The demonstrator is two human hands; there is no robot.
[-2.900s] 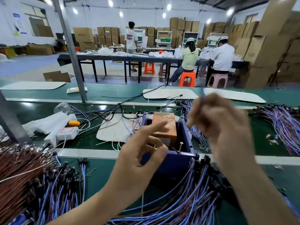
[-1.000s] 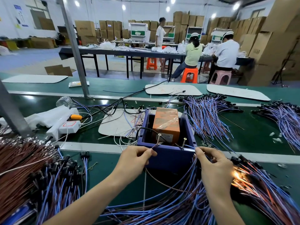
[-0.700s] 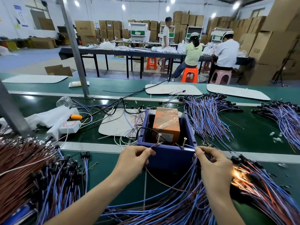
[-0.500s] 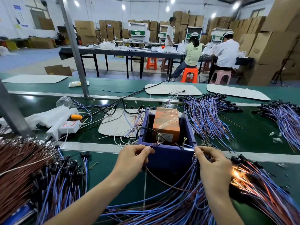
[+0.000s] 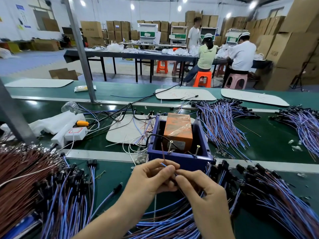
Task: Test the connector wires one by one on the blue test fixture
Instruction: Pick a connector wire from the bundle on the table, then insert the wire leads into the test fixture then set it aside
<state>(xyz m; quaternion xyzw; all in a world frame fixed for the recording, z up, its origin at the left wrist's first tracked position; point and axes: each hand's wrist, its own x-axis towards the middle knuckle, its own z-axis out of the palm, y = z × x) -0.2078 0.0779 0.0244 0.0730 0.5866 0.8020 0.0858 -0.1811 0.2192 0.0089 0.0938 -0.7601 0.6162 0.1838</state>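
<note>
Blue-brown wire piles (image 5: pixel 65 195) crowd the blue test fixture (image 5: pixel 181 160); left hand (image 5: pixel 150 180) and right hand (image 5: pixel 202 192) pinch one wire (image 5: pixel 163 164).

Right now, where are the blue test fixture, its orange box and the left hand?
blue test fixture (image 5: pixel 193 162): head view, front wall.
orange box (image 5: pixel 178 130): head view, taped face.
left hand (image 5: pixel 151 180): head view, back of hand.
</note>
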